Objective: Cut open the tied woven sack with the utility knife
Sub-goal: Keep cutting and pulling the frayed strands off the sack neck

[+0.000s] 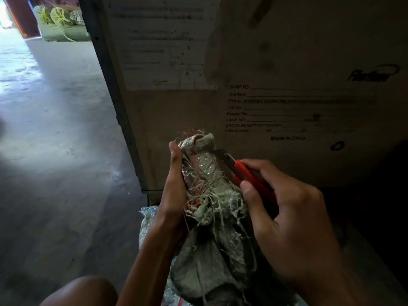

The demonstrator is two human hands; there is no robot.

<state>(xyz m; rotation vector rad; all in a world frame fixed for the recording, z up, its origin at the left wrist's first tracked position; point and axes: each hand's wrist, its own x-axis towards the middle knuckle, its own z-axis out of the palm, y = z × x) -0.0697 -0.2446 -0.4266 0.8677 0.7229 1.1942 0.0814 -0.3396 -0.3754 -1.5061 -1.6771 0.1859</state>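
A grey-green woven sack (207, 268) stands between my arms, its neck (204, 171) bunched upright and wound with frayed pale strings and clear tape. My left hand (174, 184) grips the neck from the left side, thumb pointing up. My right hand (284, 213) holds a red utility knife (249, 175) by its handle. The knife's steel blade (220, 153) is extended and lies against the right side of the neck near its top. Loose cut fibres hang down around the tie.
A large shipping crate (276, 91) with printed labels and a pasted paper sheet stands right behind the sack. Bare concrete floor (55, 140) stretches to the left. More sacks (59, 21) lie far back at the top left. My knee (84, 292) shows at the bottom.
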